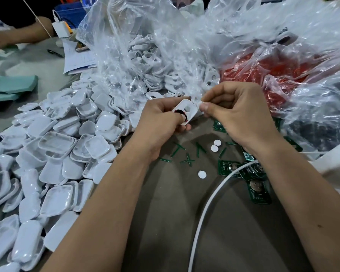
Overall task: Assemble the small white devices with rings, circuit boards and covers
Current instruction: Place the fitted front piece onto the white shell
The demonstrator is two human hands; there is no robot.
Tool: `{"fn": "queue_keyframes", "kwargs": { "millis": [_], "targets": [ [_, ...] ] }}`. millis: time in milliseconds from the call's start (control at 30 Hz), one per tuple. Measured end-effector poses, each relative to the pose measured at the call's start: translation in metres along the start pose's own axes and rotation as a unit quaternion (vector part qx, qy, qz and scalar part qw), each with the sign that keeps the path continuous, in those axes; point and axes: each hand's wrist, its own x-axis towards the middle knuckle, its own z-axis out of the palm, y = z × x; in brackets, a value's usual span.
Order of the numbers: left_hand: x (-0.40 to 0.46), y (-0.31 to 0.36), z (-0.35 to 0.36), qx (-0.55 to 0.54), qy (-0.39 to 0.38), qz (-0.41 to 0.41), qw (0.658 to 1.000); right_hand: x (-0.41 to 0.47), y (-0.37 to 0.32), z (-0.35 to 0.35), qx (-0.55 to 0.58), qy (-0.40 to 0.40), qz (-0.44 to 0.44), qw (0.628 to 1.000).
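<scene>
Left hand [161,118] grips a white case [185,110] above the table [165,222]; right hand [238,114] pinches a small white piece [200,104] at the case's edge, circuit boards [243,171] below.

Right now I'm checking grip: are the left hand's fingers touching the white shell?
Touching. The head view shows the left hand with fingers curled round the white shell, no gap between them.
</scene>
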Motion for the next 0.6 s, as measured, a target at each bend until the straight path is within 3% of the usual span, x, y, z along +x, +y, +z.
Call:
{"fn": "queue_keyframes", "kwargs": {
  "millis": [300,600],
  "targets": [
    [-0.001,-0.009,0.011,0.028,-0.009,0.030,0.999,-0.001,0.000,0.010,-0.110,0.008,-0.019,0.994],
    [-0.002,-0.008,0.012,0.021,-0.013,0.026,0.999,0.000,0.001,0.012,-0.119,0.012,-0.003,0.993]
  ]
}}
